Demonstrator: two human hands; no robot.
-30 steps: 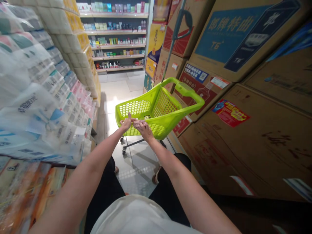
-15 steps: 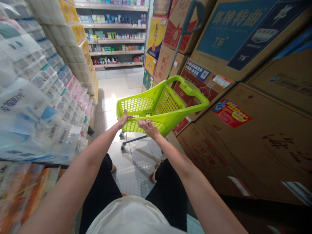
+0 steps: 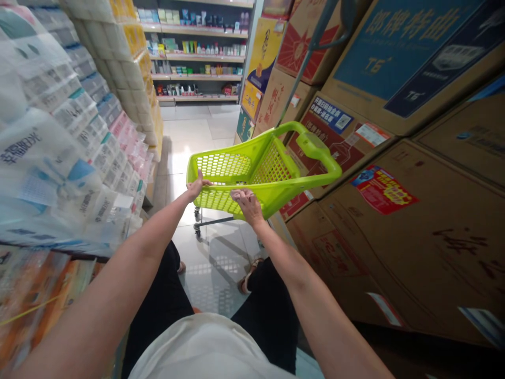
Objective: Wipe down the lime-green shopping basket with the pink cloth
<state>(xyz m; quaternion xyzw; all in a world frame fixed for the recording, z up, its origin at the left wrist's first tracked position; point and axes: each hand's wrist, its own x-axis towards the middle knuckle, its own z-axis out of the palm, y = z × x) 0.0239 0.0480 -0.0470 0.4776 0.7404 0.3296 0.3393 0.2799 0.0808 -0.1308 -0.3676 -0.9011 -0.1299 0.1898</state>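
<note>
A lime-green shopping cart (image 3: pixel 276 188) with perforated basket walls stands sideways in front of me, its handle to the right. My left hand (image 3: pixel 197 187) is closed on the near rim by the left corner, thumb raised and fingers over the edge. My right hand (image 3: pixel 250 205) is closed round a crumpled pale cloth (image 3: pixel 239 195), pressed to the same near rim further right. Part of the cloth is hidden under the fingers. Through the mesh, I see no goods in the basket.
Stacked cardboard cartons (image 3: pixel 379 237) rise close on the right, with a blue-grey handle on a pole (image 3: pixel 302 71) before them. Wrapped paper packs (image 3: pixel 71 158) are piled at left. Stocked shelves (image 3: pixel 201 55) stand at the aisle's far end. Pale tiles (image 3: pixel 213 284) cover the floor.
My right hand has slid a little to the right along the cart's near rim with the cloth. My left hand keeps its hold at the left corner. The view has shifted slightly.
</note>
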